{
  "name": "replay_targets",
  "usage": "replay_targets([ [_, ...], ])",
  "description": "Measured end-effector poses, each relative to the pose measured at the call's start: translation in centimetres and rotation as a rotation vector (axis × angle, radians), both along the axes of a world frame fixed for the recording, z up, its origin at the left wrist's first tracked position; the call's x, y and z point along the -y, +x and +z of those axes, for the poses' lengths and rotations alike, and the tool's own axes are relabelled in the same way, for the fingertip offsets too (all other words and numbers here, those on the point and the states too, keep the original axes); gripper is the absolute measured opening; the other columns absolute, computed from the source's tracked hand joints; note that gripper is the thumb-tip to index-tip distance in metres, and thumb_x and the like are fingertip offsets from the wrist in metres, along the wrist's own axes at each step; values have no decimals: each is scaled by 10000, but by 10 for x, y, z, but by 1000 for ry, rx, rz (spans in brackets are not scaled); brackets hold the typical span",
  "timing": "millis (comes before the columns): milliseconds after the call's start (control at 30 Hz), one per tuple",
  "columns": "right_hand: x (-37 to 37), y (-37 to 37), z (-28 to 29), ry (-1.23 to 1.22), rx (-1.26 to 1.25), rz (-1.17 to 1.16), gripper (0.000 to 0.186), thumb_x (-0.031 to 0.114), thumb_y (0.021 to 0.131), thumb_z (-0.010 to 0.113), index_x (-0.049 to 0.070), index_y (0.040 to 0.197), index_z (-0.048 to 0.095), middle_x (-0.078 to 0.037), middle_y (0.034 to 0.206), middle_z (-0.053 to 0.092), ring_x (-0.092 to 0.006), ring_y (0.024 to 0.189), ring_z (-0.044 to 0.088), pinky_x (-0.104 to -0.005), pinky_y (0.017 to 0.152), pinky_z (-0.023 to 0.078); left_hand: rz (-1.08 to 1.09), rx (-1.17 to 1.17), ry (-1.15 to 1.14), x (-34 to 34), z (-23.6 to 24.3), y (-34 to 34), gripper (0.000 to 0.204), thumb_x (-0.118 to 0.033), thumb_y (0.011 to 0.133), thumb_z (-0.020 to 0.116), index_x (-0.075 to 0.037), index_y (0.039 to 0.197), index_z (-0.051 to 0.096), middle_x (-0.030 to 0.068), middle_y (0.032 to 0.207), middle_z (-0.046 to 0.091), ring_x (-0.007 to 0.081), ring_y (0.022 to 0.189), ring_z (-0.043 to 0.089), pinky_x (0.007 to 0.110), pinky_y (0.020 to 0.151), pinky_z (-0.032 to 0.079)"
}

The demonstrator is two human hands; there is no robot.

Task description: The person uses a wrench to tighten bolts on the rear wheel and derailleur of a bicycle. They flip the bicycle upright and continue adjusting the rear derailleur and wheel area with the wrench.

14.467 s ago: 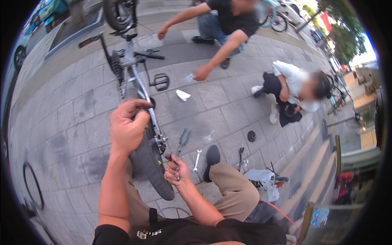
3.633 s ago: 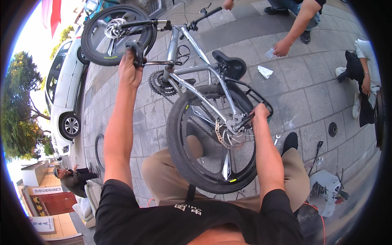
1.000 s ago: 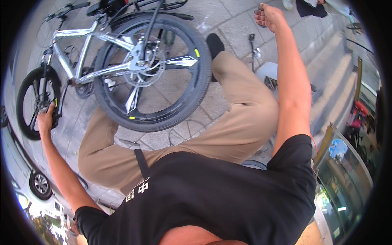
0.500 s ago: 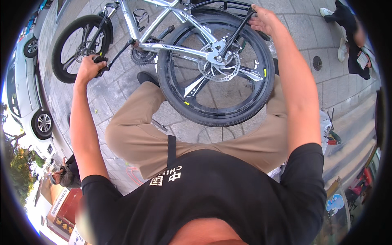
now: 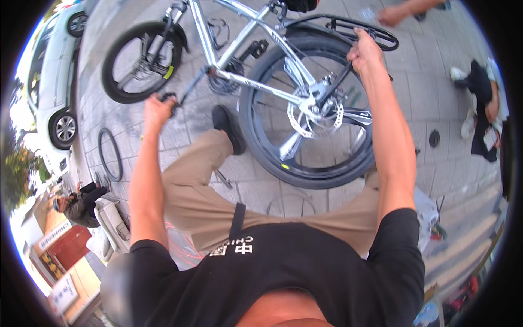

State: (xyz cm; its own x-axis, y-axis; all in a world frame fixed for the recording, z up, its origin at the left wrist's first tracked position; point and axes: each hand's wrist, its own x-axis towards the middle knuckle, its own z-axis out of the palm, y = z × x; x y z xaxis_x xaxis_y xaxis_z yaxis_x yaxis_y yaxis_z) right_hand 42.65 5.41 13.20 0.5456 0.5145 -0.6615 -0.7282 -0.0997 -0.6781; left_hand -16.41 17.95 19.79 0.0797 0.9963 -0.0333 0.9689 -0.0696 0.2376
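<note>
A silver bicycle (image 5: 241, 79) lies tilted across the paving in front of me. My left hand (image 5: 158, 111) is closed on its black pedal (image 5: 171, 105) at the end of a crank, just below the front wheel (image 5: 114, 82). My right hand (image 5: 366, 53) grips the black rear rack (image 5: 384, 39) near its stay, above the rear wheel (image 5: 260, 154) with its disc rotor (image 5: 299, 128). The saddle shows only partly at the top edge.
Another person's hand (image 5: 389, 15) reaches in at top right. A person (image 5: 479, 90) crouches at right; another (image 5: 81, 210) sits at left. A loose tyre (image 5: 109, 155), a white car (image 5: 46, 87) and steps (image 5: 457, 229) lie around me. Tools lie partly hidden beside my legs.
My right hand was open in the air a second ago and now grips the rack. My left hand stays on the pedal. The view has shifted, and another person's hand now shows at top right.
</note>
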Motion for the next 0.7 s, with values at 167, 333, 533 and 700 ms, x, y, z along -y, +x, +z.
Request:
replay_targets([
  [167,-39,-47,110,182,194,72,284,223,973,718,79,943,476,1,634,443,-103,430,390,-293,379,305,433,710,-82,70,-54,-3,262,-174,892,839,29,1018,733,89,833,738,156,671,683,325,597,539],
  [333,-51,-86,168,379,416,131,267,244,995,702,96,866,521,32,589,412,-90,406,375,-277,357,314,682,488,-89,107,-140,60,729,-533,934,760,172,1068,635,246,1044,725,215,935,721,433,718,571],
  [533,-37,-73,124,435,555,111,352,261,1021,662,112,758,483,25,558,394,-96,402,382,-279,372,333,550,851,-752,94,-121,157,800,-585,985,649,69,1425,512,208,1282,648,315,1137,664,472,940,570],
  [700,-17,-81,61,468,533,126,382,257,1038,635,103,728,474,9,549,408,-106,410,393,-297,384,341,160,617,-501,67,-89,100,764,-421,944,753,41,1496,497,230,1169,738,276,1063,723,399,901,578],
])
